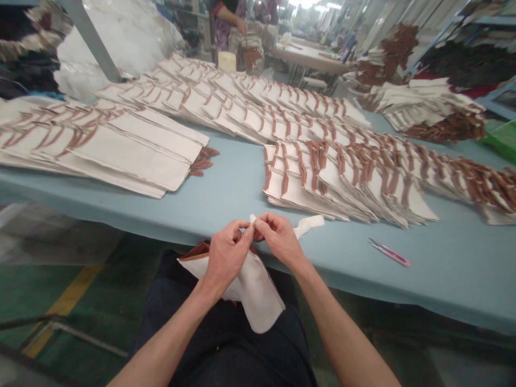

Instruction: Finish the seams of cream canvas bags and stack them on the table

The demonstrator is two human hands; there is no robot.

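Head view: left hand (228, 251) and right hand (279, 236), close together, pinch a cream fabric piece (256, 290); pink snips (394, 255) lie on the blue counter (237, 183)

The place looks like a textile workshop or factory floor. A long table with a smooth pale-blue covering (237, 177) bears row upon row of flat cream fabric pieces with brown edging (137, 148), overlapping in quantities typical of batch production. Slim metal thread snips with a pink handle (390, 252) lie near its edge. To the right, dark heaped cloth (467, 64) fills a blue-framed rack. Farther back (the distance is blurred) another person (226, 24) stands beneath bright white ceiling lights (310, 4), and a painted yellow stripe (76, 290) marks the green floor (105, 301).
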